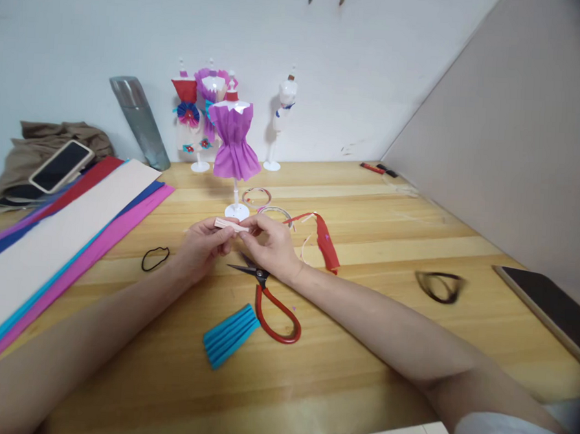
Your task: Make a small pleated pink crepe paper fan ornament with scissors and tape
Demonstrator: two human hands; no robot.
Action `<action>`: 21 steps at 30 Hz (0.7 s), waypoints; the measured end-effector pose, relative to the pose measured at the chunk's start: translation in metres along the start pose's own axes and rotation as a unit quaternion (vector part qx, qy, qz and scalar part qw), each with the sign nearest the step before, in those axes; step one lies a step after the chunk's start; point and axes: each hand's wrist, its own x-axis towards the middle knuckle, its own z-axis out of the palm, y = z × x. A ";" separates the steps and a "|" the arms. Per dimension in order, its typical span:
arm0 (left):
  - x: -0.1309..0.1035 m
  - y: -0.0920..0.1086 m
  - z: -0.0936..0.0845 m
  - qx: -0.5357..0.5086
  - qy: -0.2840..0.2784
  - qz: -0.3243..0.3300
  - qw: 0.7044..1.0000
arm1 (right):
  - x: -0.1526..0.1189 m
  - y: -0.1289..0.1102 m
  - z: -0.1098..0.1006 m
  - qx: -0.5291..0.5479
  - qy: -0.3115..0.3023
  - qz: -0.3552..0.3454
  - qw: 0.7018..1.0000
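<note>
Pale pleated paper [231, 225], small and narrow, held up over the table [340, 375] just in front of the purple-dressed mannequin [235, 143]. Your left hand [205, 244] is closed on its left part, thumb along the near side; your right hand [268, 243] pinches its right end between thumb and fingers. The two hands nearly meet at the paper. Below your right hand: scissors [266, 306], blades slightly apart and pointing left, red handle loop toward you. Beside the handle, a blue pleated piece [231, 336], fanned wider at its lower left end. Right of your right hand, a crumpled red strip [326, 241]; behind the hands, thin rings [257, 196] lying near the mannequin's base. One black band [155, 259] lies left of your left hand, a second black band [440, 287], blurred, well off to the right. Far left, long colored sheets [69, 244] stacked in pale, blue, pink and red, with a phone [62, 166] and brown cloth [63, 141] behind. A bottle [142, 125] leans at the wall. More dressed mannequins [191, 118] stand behind the purple one; a white mannequin [286, 107] stands apart, to their right. Dark tablet [548, 308] at the right edge.
</note>
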 end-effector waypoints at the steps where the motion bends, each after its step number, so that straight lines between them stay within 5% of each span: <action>1: 0.000 0.000 0.000 0.002 -0.002 0.001 1.000 | 0.000 0.000 0.000 -0.002 0.000 0.002 1.000; 11: -0.002 0.000 0.000 0.007 -0.008 -0.002 1.000 | -0.001 0.000 0.001 -0.015 -0.005 0.013 1.000; 21: 0.001 0.000 -0.002 0.010 0.005 -0.008 1.000 | -0.001 0.000 0.003 -0.030 -0.034 -0.049 0.998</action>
